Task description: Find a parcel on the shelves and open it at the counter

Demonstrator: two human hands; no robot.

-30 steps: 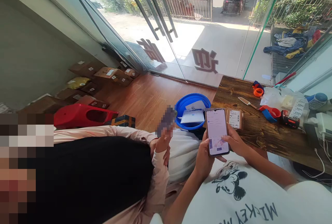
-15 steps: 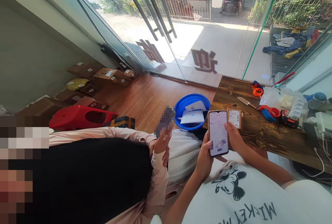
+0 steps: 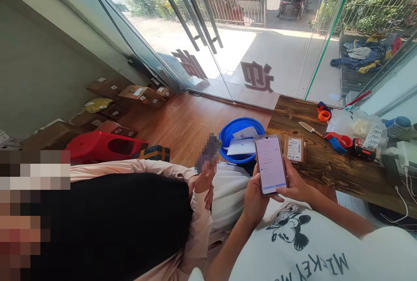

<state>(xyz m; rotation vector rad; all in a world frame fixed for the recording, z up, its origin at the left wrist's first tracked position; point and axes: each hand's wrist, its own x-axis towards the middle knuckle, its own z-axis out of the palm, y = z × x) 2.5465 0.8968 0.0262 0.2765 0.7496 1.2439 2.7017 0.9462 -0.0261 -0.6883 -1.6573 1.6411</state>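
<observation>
Your right hand (image 3: 297, 186) has brought its thumb down from the phone's (image 3: 271, 161) right side to the lower right corner; the phone has tipped slightly left, and its screen (image 3: 269, 154) shows another page. You have the wooden table (image 3: 291, 114) ahead to your right and the blue tub (image 3: 243, 120) of white packets (image 3: 241, 147) beside it. You hold the phone, slim and dark-rimmed, before your shirt (image 3: 295, 239), left hand (image 3: 256, 199) wrapped around it, right thumb and fingers gripping its right edge. Past that edge, a labelled parcel (image 3: 295, 150) lies on the table. Across the pale screen's foot runs a blue bar (image 3: 273, 186); the text is too small to read.
</observation>
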